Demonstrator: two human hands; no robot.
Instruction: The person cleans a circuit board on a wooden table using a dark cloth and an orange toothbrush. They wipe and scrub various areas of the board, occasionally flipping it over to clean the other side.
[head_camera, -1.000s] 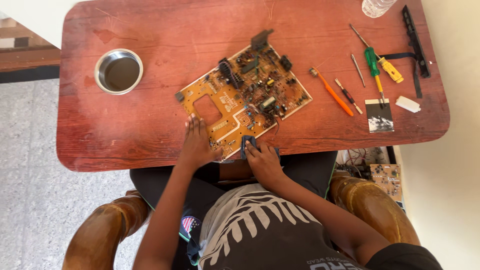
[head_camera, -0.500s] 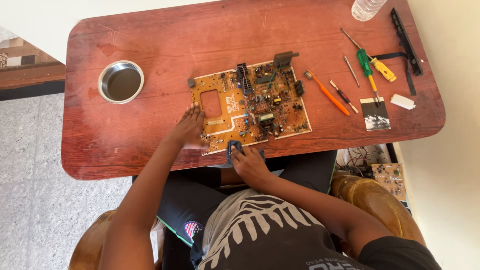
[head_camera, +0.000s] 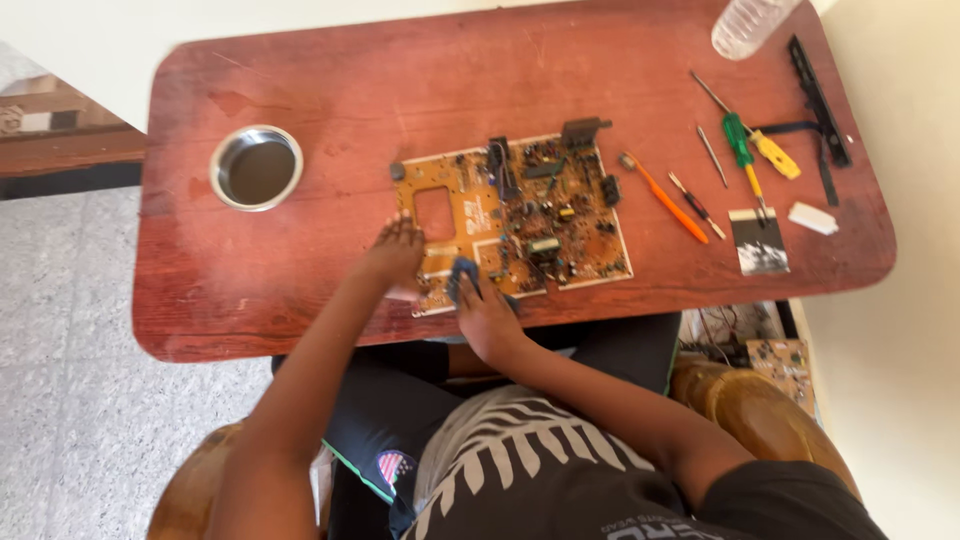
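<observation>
**Both hands at the near edge of the circuit board**

I see the circuit board (head_camera: 515, 220) lying flat at the middle of the red worktop (head_camera: 330, 90). My left hand (head_camera: 398, 252) rests on the board's near-left corner, fingers spread flat and gripping nothing, forearm angled in from the lower left. My right hand (head_camera: 484, 312) sits at the board's near edge, fingers curled around a small dark blue object (head_camera: 462, 272). A metal bowl (head_camera: 256, 167) stands well left of the board; screwdrivers (head_camera: 740, 150) lie to its right.
</observation>
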